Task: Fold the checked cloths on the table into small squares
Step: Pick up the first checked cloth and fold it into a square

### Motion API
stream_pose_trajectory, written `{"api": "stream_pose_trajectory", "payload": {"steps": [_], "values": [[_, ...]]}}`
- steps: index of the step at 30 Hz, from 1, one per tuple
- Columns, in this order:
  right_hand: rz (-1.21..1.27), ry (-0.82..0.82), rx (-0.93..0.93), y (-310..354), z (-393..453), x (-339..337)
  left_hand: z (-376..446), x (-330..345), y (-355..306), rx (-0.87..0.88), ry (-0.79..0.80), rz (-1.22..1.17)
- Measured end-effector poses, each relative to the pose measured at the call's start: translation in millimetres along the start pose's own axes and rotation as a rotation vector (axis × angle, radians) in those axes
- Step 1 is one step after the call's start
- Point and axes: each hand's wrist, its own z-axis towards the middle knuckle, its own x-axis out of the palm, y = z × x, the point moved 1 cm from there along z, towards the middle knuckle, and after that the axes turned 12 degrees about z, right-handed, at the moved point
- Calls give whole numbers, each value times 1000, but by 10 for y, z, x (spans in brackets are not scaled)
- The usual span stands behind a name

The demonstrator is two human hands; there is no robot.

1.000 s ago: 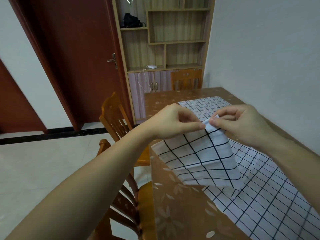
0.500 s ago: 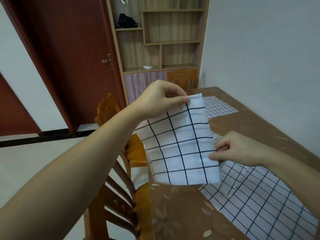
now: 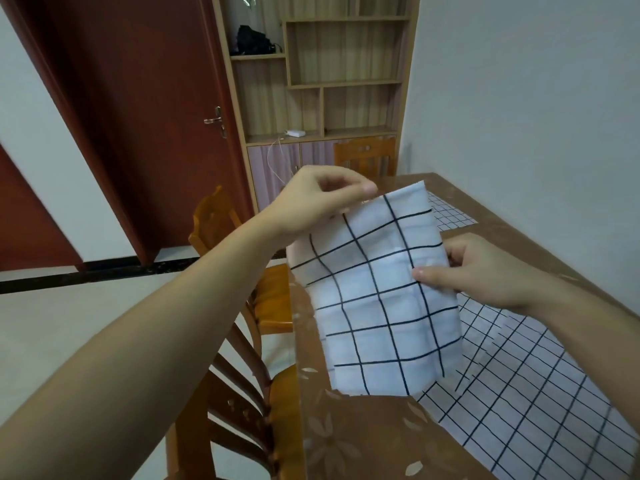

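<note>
A white cloth with a wide black check (image 3: 377, 299), folded into a long strip, hangs in the air over the table's left edge. My left hand (image 3: 318, 202) pinches its upper left corner. My right hand (image 3: 474, 268) pinches its right edge about halfway down, thumb on the front. Under it a larger checked cloth (image 3: 540, 393) with a finer grid lies flat on the brown table (image 3: 360, 441). Another fine-checked cloth (image 3: 450, 216) lies farther back, mostly hidden by the held one.
Wooden chairs stand along the table's left side, one near (image 3: 242, 403) and one farther back (image 3: 214, 220), with another chair (image 3: 363, 157) at the far end. A wall runs along the right. A shelf unit (image 3: 325, 81) and a red door (image 3: 138, 116) are behind.
My hands parted from a shared pinch point. The left one lifted the cloth's top corner while the right slid down its right edge, so the folded cloth now hangs as a long strip.
</note>
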Motion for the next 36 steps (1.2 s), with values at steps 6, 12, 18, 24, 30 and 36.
{"api": "stream_pose_trajectory", "payload": {"steps": [6, 12, 18, 24, 30, 36], "values": [[539, 27, 100, -137, -9, -255, -257, 371, 413, -528, 142, -793], [632, -51, 201, -299, 8, -317, -451, 761, 524, -596, 302, -788], [335, -162, 286, -360, -20, -284, -423, 752, 509, -542, 273, -511], [321, -10, 327, -337, -91, -246, -418, 718, 498, -524, 240, -449], [346, -47, 263, -343, -82, -227, -488, 710, 541, -531, 346, -512], [400, -54, 254, -344, -94, -257, -493, 711, 573, -519, 188, -547]]}}
